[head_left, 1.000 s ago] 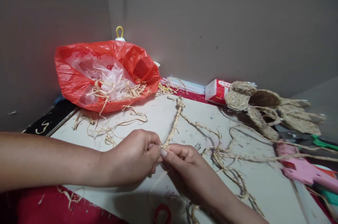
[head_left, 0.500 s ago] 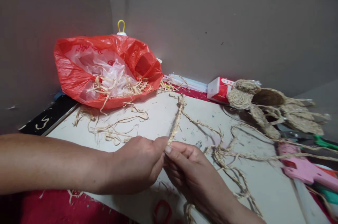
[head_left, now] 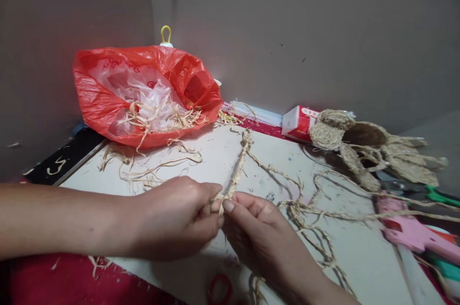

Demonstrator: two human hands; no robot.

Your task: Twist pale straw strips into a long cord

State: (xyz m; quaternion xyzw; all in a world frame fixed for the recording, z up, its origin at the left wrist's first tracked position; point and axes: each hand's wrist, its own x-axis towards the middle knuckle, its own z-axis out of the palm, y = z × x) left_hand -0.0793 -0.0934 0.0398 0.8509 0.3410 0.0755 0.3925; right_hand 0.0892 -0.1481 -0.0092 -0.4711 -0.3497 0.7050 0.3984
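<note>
A thick braided straw strip (head_left: 237, 166) runs from a knotted end on the white board down to both hands. My right hand (head_left: 257, 228) pinches its lower end between thumb and fingers. Just left of it, my left hand (head_left: 183, 216) has its fingers closed on pale strands at the same end of the braid. A thinner straw cord (head_left: 271, 169) leads from the knotted end to a loose tangle (head_left: 300, 211) on the right. What lies inside the palms is hidden.
A red plastic bag (head_left: 93, 99) with straw strips stands at the back left; loose strips (head_left: 161, 166) lie before it. At the right are woven straw pieces (head_left: 327, 135), a red-and-white box (head_left: 296, 120), a pink glue gun (head_left: 406, 228) and green-handled scissors (head_left: 440, 195).
My left hand has shifted slightly left and turned, its thumb now lower, showing more of the braid's lower end. My right hand has hardly moved.
</note>
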